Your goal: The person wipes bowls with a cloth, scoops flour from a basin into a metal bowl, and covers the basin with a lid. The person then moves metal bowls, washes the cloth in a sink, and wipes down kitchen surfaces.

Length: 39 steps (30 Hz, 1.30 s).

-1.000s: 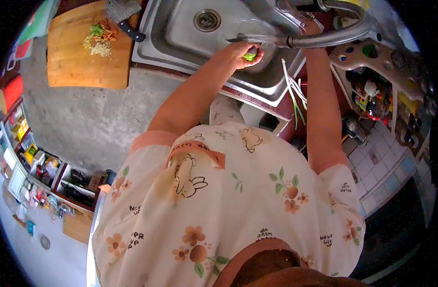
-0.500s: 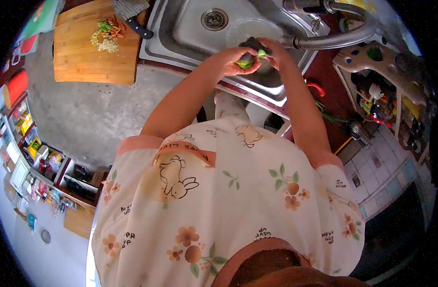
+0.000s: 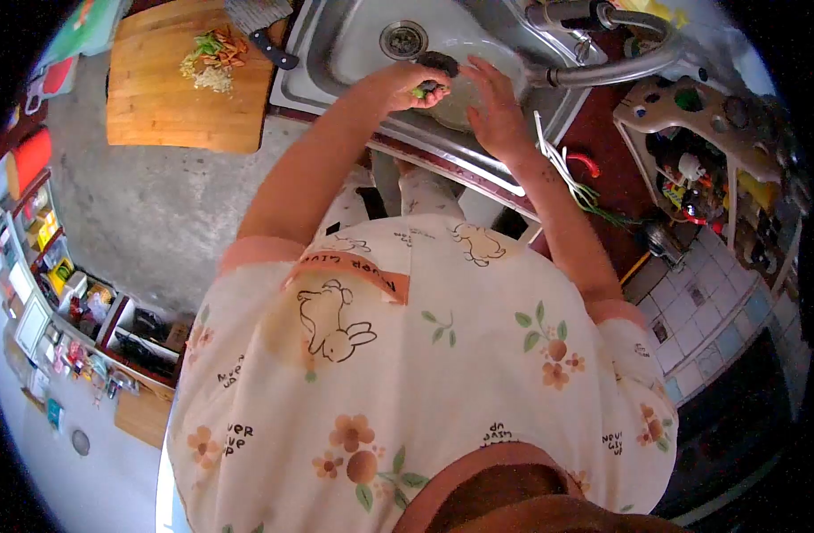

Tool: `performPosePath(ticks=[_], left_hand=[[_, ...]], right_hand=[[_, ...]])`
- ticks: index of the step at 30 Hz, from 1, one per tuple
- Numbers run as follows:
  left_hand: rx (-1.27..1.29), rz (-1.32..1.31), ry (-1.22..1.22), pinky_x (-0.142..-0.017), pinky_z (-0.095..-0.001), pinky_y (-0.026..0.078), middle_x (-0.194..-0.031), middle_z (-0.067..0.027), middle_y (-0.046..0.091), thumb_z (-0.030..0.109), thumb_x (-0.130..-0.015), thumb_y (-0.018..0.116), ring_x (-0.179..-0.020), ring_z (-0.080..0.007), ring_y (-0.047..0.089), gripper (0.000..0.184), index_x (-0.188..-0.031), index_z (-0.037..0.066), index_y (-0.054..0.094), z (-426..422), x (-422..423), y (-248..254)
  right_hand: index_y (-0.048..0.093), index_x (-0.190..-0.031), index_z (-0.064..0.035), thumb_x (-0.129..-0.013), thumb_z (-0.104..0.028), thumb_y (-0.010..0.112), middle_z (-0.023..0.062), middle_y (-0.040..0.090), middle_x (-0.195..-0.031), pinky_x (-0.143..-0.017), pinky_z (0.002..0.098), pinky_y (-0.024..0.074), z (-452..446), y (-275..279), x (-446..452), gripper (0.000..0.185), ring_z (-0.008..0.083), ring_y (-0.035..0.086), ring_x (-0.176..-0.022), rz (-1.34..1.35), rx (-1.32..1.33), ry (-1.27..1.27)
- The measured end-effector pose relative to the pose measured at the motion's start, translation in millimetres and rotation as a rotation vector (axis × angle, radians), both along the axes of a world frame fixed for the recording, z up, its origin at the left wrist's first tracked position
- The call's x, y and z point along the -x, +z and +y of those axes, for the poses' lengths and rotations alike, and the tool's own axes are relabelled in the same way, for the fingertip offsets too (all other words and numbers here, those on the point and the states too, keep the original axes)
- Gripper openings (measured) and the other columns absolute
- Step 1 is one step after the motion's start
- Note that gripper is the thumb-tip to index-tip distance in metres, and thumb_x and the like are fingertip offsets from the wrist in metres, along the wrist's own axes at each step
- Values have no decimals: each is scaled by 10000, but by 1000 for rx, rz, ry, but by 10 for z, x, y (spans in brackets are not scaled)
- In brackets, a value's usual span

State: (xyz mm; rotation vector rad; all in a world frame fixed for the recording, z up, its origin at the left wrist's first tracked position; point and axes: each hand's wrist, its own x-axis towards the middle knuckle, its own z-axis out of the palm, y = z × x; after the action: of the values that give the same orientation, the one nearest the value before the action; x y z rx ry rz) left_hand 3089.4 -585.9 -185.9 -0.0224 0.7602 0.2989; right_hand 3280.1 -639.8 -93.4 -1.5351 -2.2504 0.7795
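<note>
My left hand point(image 3: 409, 86) is closed over the sink point(image 3: 358, 49), gripping a dark, rough-looking lump point(image 3: 439, 63). Something bright green point(image 3: 420, 91) shows between its fingers; I cannot make out the kind of either. My right hand point(image 3: 498, 114) is apart from it, empty, with fingers spread above the basin's right side. The metal faucet point(image 3: 611, 78) reaches in from the right. Near my right wrist, spring onions point(image 3: 562, 169) and a red chili pepper point(image 3: 585, 163) lie on the dark red counter.
On the left, a wooden cutting board point(image 3: 180, 115) bears chopped green and orange pieces point(image 3: 219, 49) and minced pale bits point(image 3: 213, 78). A cleaver point(image 3: 269, 44) rests at its far right corner. A utensil rack point(image 3: 682, 111) stands at the right.
Both hands were together around the dark and green items. My right hand has let go and opened; my left has moved left and away from me with them. The spring onions show more.
</note>
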Motion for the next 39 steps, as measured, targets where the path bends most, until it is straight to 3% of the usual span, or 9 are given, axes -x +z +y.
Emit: performPosePath(ticks=[4, 7, 10, 12, 13, 19, 21, 27, 39], left_hand=[[-617, -247, -409, -581, -206, 379, -746, -14, 497, 34, -831, 591, -671, -92, 430, 17, -828, 18, 589, 43, 24, 564], [-650, -270, -588, -540, -205, 346, -731, -4, 478, 48, -848, 563, -645, -91, 405, 59, -792, 34, 577, 93, -102, 383], [-1783, -178, -522, -503, -237, 366, -651, -4, 460, 110, -806, 627, -578, -99, 428, 100, -784, 26, 576, 120, -152, 457], [-698, -20, -666, -407, -246, 268, -555, 8, 418, 203, -772, 633, -460, -81, 355, 187, -676, 91, 519, 150, -278, 589], [-696, -20, -666, -407, -246, 268, -555, 8, 418, 203, -772, 633, -460, -81, 355, 187, -676, 91, 519, 167, -317, 647], [-1032, 468, -989, -392, -303, 348, -525, -29, 492, 216, -712, 625, -428, -156, 458, 163, -682, 72, 557, 104, -589, 267], [-2109, 709, -803, -488, -430, 470, -606, -132, 602, 199, -711, 620, -554, -306, 606, 189, -769, 19, 617, 39, -629, 146], [-1531, 1056, -994, -597, -524, 502, -735, -209, 647, 149, -768, 545, -723, -387, 653, 295, -987, -46, 581, -181, -702, 200], [-2095, 1084, -806, -613, -456, 518, -762, -175, 652, 184, -812, 547, -720, -376, 649, 297, -1045, 2, 520, -376, -453, 458]], right_hand=[[374, -1376, -175, -699, -1, 629, 121, 391, -1342, -980, 389, 423, 106, -38, 99, 744, 334, 458, -1168, -9, -210, 233], [399, -1350, -161, -684, -23, 645, 111, 467, -1175, -855, 362, 493, 204, -34, 43, 724, 301, 527, -1046, -93, -201, 246], [448, -1281, -137, -740, -74, 597, 110, 516, -1006, -780, 360, 522, 268, 56, 18, 564, 296, 579, -943, -126, -164, 239], [498, -1172, -121, -732, -104, 622, 92, 565, -933, -721, 369, 535, 319, -2, -24, 458, 297, 615, -850, -212, -302, 267], [498, -1172, -121, -732, -104, 622, 92, 565, -933, -721, 369, 535, 328, -87, -72, 458, 297, 615, -850, -212, -300, 267], [491, -1005, -121, -745, -188, 643, 125, 618, -842, -524, 433, 507, 328, -124, -126, 309, 342, 634, -675, -303, -264, 190], [551, -986, -105, -714, -215, 655, 128, 650, -782, -626, 422, 525, 353, -132, -142, 312, 312, 658, -725, -398, -126, 200], [625, -946, -74, -786, -245, 590, 171, 666, -804, -698, 475, 515, 159, -191, -115, 237, 348, 652, -769, -310, 122, 33], [638, -951, -52, -762, -421, 638, 182, 663, -803, -703, 468, 508, 14, -461, -92, 415, 376, 637, -765, -193, 361, 189]])
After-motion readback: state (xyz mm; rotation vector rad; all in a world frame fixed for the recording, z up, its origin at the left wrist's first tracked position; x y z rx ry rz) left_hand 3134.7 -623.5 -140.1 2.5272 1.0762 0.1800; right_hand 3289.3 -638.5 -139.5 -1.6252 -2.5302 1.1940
